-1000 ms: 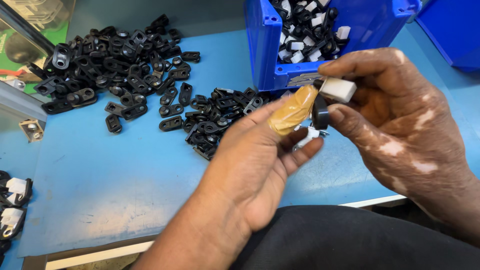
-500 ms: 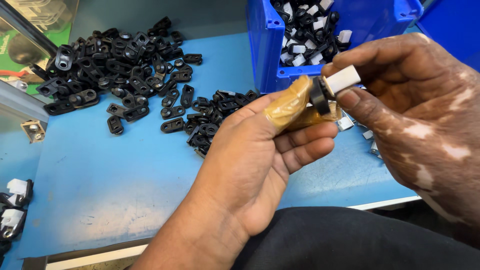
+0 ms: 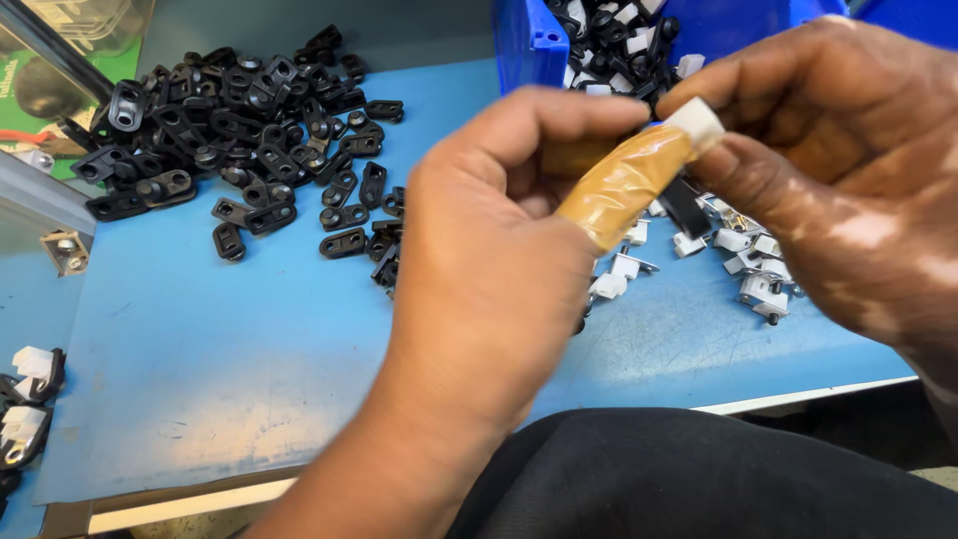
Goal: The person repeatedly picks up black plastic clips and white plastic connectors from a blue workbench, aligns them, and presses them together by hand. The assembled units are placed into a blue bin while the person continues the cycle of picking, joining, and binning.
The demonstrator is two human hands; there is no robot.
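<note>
Both hands meet above the blue surface, close to the camera. The left hand is raised with its back to the view; its forefinger, wrapped in tan tape, reaches toward the right hand, and its thumb curls over the top. The right hand pinches a small white part between thumb and fingertips, and the taped fingertip presses against that part, so both grips close on it. Whether a black piece is joined to it cannot be told. Beneath the hands a few white and metal clips lie scattered on the surface. A pile of black parts spreads to the left, well apart from the hands. A blue bin behind the hands holds mixed black and white pieces. More black-and-white pieces sit at the left edge.
</note>
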